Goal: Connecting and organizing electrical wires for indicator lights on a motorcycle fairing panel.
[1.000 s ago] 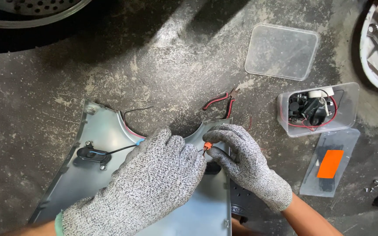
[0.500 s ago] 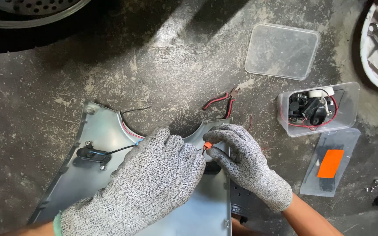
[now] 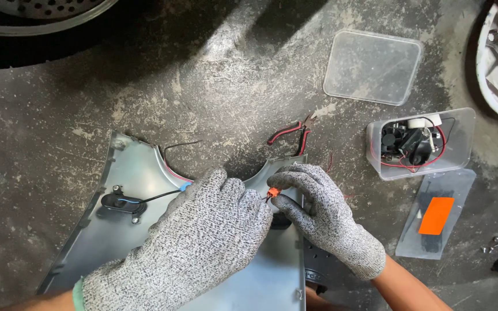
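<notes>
Both of my hands wear grey knit gloves and meet over a curved grey metal panel (image 3: 139, 173) lying on the rough concrete floor (image 3: 203, 98). My right hand (image 3: 324, 222) pinches a small orange connector (image 3: 272, 193) between thumb and forefinger, right at the notch in the panel's top edge. My left hand (image 3: 203, 242) lies curled over the panel with its fingertips at the same connector (whether they grip it I cannot tell, since the knuckles hide them). From under that hand a thin black wire (image 3: 157, 197) runs left to a black fitting (image 3: 121, 203) screwed to the panel. Just beyond the panel lie red-handled pliers (image 3: 292, 133). To the right stands a clear plastic tub (image 3: 422, 144) of small black parts and red wire, its lid (image 3: 373, 66) well apart, and near it a clear bag with an orange label (image 3: 435, 216).
</notes>
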